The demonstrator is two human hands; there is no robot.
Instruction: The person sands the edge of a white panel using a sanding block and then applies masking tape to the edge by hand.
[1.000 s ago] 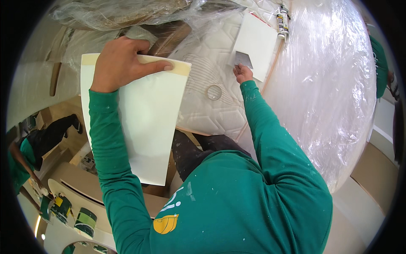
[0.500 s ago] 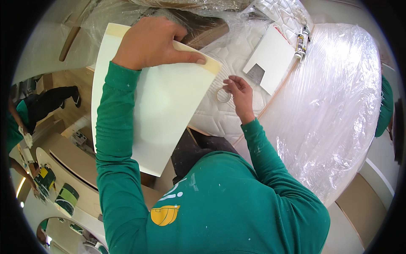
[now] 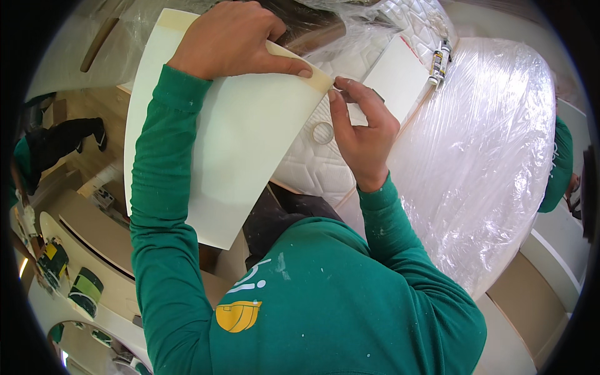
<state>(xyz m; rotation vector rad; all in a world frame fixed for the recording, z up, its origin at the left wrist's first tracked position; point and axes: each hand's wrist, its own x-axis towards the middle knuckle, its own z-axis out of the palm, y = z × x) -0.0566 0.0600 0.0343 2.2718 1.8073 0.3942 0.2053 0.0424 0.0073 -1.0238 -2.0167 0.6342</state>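
Note:
My left hand (image 3: 234, 47) grips the top edge of a large white panel (image 3: 225, 144), thumb on the near face and fingers mostly hidden behind. Pale yellow masking tape (image 3: 320, 80) runs along that edge, partly covered by the hand. At the panel's upper right corner my right hand (image 3: 369, 119) is closed, thumb and forefinger pinching the end of the tape strip. Just below these fingertips, a tape roll (image 3: 322, 133) appears to rest on the white quilted mattress (image 3: 312, 162).
Beyond my right hand lies a white cut board (image 3: 397, 75), with two cartridge tubes (image 3: 439, 62) beside it. Plastic-wrapped furniture (image 3: 475, 169) fills the right side. Paint cans (image 3: 85, 292) stand at lower left. Co-workers in green (image 3: 556, 162) are at both sides.
My right hand has moved up to the panel's corner and pinches there; the tape roll it held now sits apart from it. The panel and my left hand have shifted slightly up and left.

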